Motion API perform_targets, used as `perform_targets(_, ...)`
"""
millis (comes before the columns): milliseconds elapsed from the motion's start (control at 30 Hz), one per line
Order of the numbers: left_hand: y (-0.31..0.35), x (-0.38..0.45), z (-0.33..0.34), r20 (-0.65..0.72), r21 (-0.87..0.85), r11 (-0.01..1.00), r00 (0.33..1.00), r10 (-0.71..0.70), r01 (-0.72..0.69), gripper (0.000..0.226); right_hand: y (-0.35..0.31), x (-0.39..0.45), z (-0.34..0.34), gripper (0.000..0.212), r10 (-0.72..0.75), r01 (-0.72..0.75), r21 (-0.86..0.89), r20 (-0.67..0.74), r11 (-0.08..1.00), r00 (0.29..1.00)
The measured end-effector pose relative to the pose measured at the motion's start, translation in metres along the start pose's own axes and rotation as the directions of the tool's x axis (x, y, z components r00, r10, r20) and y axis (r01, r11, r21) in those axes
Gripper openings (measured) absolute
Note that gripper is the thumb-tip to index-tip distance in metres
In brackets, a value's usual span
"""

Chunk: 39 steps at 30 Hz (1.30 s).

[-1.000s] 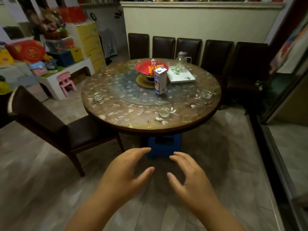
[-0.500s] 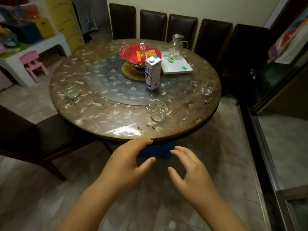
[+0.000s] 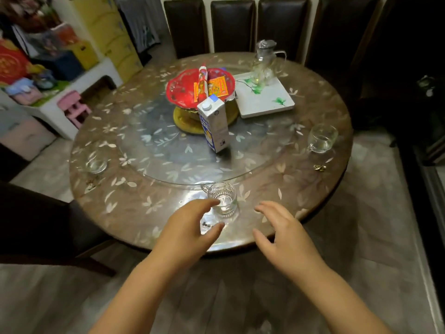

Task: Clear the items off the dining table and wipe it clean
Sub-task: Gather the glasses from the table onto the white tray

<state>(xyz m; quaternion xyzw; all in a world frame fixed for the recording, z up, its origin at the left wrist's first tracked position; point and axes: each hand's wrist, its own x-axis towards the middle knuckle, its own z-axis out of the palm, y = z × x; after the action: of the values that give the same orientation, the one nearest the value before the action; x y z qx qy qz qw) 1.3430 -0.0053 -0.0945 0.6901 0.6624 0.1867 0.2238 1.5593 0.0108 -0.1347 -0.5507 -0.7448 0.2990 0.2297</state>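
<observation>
Hands, left [image 3: 186, 233] and right [image 3: 286, 239], spread and empty, now over table [image 3: 134, 208] edge.

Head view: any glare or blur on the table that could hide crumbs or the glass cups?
Head view: bright glare on the table's near edge, around the nearest glass cup; dark crumbs still show there. Left cup is soft and faint, right cup clearer. Room dim; edges bowed by the wide lens; both hands slightly blurred.

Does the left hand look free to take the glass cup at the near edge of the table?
Probably yes. The left hand is open, empty and right beside the glass cup, with nothing between them but a few crumbs.
</observation>
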Motion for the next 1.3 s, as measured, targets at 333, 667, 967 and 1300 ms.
perform_targets(333, -0.016, 0.095, 0.009, -0.074, -0.032, 0.997, 0.994, -0.074, 0.072, 0.049, 0.035, 0.089, -0.015, 0.047, -0.039, 0.039, 0.01, 0.037, 0.999, 0.999)
perform_targets(667, -0.09, 0.171, 0.044, 0.148, 0.058, 0.99, 0.98, -0.134, 0.127, 0.067, 0.048, 0.175, 0.063, 0.118, 0.053, 0.02, -0.153, 0.456, 0.988, 0.889)
perform_targets(967, -0.137, 0.195, 0.052, 0.427, 0.066, 0.993, 0.896, -0.118, 0.099, 0.056, 0.064, 0.203, 0.106, 0.107, 0.003, 0.034, -0.062, 0.515, 0.997, 0.857)
perform_targets(1300, -0.082, 0.221, 0.052, 0.151, -0.541, 0.802, 0.967, -0.206, 0.255, 0.039, 0.082, 0.223, 0.016, 0.104, 0.001, -0.054, 0.115, 0.417, 0.992, 0.909)
